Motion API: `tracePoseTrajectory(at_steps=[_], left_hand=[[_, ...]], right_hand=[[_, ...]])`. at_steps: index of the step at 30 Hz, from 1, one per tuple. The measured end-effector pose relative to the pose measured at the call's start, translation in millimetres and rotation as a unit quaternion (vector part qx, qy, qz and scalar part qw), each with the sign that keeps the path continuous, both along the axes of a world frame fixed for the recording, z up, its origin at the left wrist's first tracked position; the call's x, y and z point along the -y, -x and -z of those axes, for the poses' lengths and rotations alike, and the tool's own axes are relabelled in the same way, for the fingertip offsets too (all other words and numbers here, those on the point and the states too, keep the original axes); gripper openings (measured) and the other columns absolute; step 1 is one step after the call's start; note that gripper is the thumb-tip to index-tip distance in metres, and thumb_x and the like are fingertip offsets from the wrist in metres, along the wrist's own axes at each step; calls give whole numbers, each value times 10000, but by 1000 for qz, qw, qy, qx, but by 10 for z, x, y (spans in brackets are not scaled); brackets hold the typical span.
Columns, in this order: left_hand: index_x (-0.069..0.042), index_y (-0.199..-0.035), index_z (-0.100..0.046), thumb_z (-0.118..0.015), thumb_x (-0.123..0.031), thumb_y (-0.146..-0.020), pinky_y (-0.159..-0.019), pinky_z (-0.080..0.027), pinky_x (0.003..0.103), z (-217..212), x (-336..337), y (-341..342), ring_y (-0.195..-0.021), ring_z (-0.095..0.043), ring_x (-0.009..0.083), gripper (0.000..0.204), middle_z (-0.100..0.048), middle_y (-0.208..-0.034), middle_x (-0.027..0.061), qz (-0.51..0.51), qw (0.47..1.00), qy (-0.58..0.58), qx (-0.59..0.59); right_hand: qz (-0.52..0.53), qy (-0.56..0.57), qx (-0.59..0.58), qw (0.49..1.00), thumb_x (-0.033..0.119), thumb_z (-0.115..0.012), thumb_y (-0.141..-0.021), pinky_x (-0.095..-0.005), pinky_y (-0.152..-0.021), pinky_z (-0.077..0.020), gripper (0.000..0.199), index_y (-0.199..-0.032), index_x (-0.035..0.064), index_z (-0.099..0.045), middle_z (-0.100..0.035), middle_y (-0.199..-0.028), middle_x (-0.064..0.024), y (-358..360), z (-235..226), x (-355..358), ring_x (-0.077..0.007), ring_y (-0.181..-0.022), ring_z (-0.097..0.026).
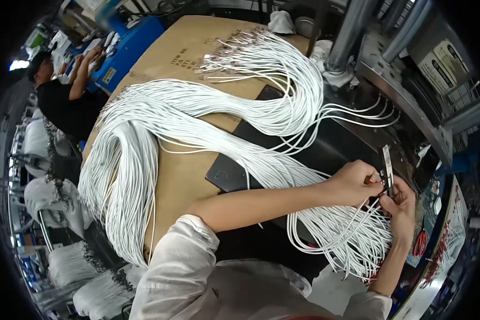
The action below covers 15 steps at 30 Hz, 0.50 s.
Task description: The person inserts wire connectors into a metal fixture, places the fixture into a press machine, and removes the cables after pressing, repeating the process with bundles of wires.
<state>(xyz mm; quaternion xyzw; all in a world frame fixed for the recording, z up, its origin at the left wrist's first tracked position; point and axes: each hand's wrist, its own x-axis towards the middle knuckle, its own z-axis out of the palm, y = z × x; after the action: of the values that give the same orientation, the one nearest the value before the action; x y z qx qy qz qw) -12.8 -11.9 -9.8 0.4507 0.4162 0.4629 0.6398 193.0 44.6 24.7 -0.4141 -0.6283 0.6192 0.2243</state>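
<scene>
My left hand point(354, 184) is closed, its fingertips pinching white cable ends beside a small orange-red tip. Close against it, my right hand point(403, 207) curls its fingers and thumb around the lower end of a narrow metal bar point(388, 162). The bar points away from me, its far end free. Several white cables point(352, 230) loop down from between the hands. Below my left forearm spreads a bundle of white cables point(336, 226) with red ends. The fingers partly hide the cable ends and where they meet the bar.
Thick bundles of white cables point(130, 176) lie over a brown cardboard sheet point(181, 160) and a black panel point(226, 170). A machine with metal columns point(352, 40) stands at the far right. Red-handled scissors point(420, 243) lie right of my forearm. Another person point(64, 101) works at the far left.
</scene>
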Motion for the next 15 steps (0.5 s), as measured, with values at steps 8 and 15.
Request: tracePoseTrajectory(at_steps=[8, 15], left_hand=[[19, -1093, -665, -658, -208, -991, -628, -545, 236, -86, -105, -87, -713, -644, 77, 249, -686, -878, 43, 3, 996, 74, 40], [54, -1022, -693, -740, -110, -901, -556, -533, 249, -34, -69, 94, -628, -653, 104, 209, -705, -808, 76, 17, 990, 45, 130]], right_hand=[[23, -13, -53, 998, 30, -728, -856, -180, -555, -337, 395, -1233, -5, -615, -656, -909, 24, -23, 51, -126, -10, -683, -511], [79, -70, 56, 993, 73, -712, -887, -168, -507, -312, 359, -1226, 37, -599, -665, -843, 37, 80, -44, -31, 0, -610, -492]])
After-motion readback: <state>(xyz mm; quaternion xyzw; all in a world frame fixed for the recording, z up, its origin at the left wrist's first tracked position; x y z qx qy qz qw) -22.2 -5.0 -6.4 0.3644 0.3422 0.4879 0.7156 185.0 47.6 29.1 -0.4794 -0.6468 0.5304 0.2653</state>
